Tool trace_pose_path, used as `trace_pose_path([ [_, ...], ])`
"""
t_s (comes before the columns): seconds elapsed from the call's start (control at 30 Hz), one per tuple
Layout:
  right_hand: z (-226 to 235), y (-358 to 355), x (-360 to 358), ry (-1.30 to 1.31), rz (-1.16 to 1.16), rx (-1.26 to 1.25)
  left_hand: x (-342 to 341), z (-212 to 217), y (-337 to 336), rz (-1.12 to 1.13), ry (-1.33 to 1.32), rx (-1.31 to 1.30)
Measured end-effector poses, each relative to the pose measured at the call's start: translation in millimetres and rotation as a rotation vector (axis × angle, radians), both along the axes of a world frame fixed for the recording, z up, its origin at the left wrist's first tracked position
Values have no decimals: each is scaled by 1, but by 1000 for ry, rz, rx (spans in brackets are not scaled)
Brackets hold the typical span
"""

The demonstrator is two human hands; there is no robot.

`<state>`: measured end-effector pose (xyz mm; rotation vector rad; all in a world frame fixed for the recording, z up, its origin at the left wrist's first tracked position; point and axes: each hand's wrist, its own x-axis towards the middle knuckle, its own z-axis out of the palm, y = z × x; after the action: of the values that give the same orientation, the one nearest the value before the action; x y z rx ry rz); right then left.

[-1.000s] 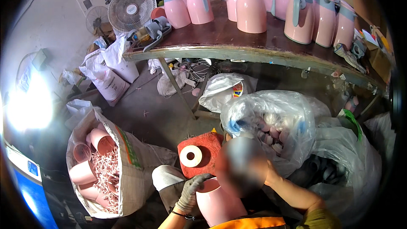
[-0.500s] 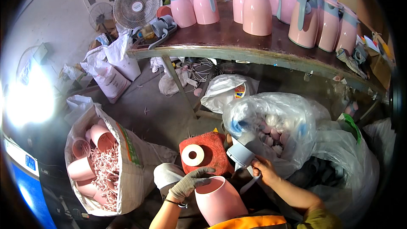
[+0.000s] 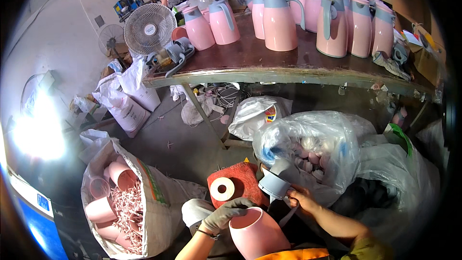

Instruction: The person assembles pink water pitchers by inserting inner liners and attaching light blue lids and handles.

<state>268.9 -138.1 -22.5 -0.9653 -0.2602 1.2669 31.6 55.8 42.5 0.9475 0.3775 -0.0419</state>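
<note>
My left hand (image 3: pixel 225 216), in a grey glove, curls its fingers over the rim of a pink jug body (image 3: pixel 257 237). The body's open mouth faces up and it leans in my lap. My bare right hand (image 3: pixel 304 201) grips a grey jug collar (image 3: pixel 274 186) by its side, with a grey handle hanging below. The collar is apart from the body, up and to its right. Just beyond my hands sits a red cloth-covered block (image 3: pixel 243 180) with a cream ring (image 3: pixel 222 189) on its near face.
At left stands a white sack (image 3: pixel 161 212) of pink jug bodies and scraps. Clear plastic bags (image 3: pixel 332 139) with small pink parts and dark pieces lie at right. Pink jugs (image 3: pixel 280 29) line the table (image 3: pixel 231 65) ahead; people sit behind it. A fan (image 3: pixel 150 29) stands at far left.
My view has tipped upward, so the table and the people behind it show more. Both hands keep their hold on the jug body and collar, with little shift between them.
</note>
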Motion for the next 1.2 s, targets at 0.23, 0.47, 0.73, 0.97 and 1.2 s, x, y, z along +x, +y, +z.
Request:
trace_pose_path([
  [0.23, -3, 0, 0, 166, 40, 52, -35, 5, -8, 211, 159, -105],
  [0.47, 2, -10, 1, 365, 149, 148, -18, 18, 1, 33, 130, 141],
  [0.73, 11, -23, 2, 360, 164, 137, -7, 28, 6, -104, 73, 141],
  [0.97, 26, -27, 3, 379, 152, 152, -1, 19, 27, -288, 23, 740],
  [1.2, -1, -13, 2, 402, 175, 167, -17, -7, 17, -202, 160, 453],
])
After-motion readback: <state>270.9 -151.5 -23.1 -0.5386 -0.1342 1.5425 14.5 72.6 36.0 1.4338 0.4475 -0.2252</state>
